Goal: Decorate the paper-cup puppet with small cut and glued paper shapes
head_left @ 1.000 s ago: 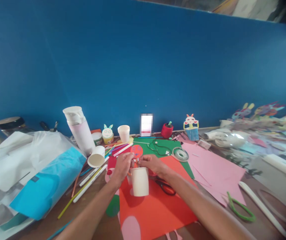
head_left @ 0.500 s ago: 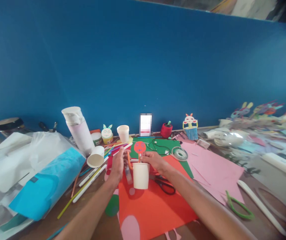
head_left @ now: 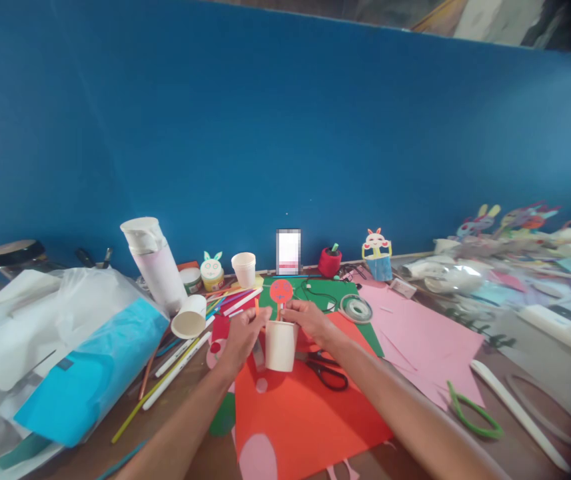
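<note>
A white paper cup [head_left: 280, 352] is held slightly tilted above the red sheet [head_left: 310, 420]. A round red paper face [head_left: 281, 291] on a thin stick rises from its rim. My right hand [head_left: 310, 321] is closed at the rim on the right, fingertips by the stick; I cannot tell whether they also pinch the stick. My left hand [head_left: 243, 332] pinches an orange pipe cleaner [head_left: 258, 305] on the cup's left side. Black-handled scissors [head_left: 332, 379] lie under my right forearm.
A white bottle [head_left: 154, 263], a tipped cup [head_left: 189, 318] and pens [head_left: 178, 370] are on the left. A tape roll [head_left: 356, 309], pink paper [head_left: 425, 333] and a green pipe cleaner loop [head_left: 475, 413] lie right. A standing cup [head_left: 244, 269] is at the back.
My left hand has moved in toward the cup, its fingers now closed about the orange pipe cleaner. The cup has tilted and risen slightly; my right hand stays at the rim.
</note>
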Motion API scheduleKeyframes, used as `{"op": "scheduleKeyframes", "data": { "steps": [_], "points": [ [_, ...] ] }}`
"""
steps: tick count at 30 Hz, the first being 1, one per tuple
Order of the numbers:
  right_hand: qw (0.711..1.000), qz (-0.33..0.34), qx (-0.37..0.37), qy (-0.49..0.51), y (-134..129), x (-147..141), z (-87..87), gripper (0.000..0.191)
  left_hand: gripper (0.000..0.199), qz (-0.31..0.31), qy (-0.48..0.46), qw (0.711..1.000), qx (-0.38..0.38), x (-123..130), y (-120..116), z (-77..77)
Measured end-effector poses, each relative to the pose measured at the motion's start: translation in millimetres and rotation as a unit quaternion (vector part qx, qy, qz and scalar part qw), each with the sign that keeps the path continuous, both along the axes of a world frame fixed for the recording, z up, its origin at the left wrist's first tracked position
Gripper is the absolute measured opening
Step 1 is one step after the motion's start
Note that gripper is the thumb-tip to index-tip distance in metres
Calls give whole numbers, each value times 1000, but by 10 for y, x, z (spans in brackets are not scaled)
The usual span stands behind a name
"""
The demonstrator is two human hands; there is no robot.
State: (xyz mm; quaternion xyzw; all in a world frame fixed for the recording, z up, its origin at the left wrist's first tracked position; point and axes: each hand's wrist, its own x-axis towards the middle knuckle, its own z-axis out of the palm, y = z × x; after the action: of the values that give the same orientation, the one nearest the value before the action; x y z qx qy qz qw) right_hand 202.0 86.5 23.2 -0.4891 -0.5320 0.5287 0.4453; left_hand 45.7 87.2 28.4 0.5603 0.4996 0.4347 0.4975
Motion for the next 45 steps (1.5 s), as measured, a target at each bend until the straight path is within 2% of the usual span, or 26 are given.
{"op": "scheduleKeyframes", "data": {
  "steps": [5,11,19,23,31,36,39,45],
  "points": [
    [999,-3,-12,34,-25,-69,-5,18,28,-55,-59,997,-18,37,1,-38],
    [1000,-11,-13,3,-46,-115,-19,20,27,-107,-128,984,-55,73,-49,-19],
    [1000,20,4,9,-45,-148,-103,18,18,-86,-199,973,-78,99,-46,-54],
    [1000,15,6,-3,-25,-146,-152,20,17,-69,-222,967,-103,116,-29,-69],
    [999,34,5,-18,-29,-112,-88,17,19,-28,-213,972,-97,126,-27,-72],
    [998,-20,51,-33,-9,-53,-3,22,19,7,-176,981,-78,118,2,-120],
    [993,-54,101,-15,-3,-43,23,21,17,1,-153,986,-66,117,11,-148],
    [990,-81,114,2,7,-93,11,18,14,-7,-116,991,-69,130,-11,-146]
  ]
}}
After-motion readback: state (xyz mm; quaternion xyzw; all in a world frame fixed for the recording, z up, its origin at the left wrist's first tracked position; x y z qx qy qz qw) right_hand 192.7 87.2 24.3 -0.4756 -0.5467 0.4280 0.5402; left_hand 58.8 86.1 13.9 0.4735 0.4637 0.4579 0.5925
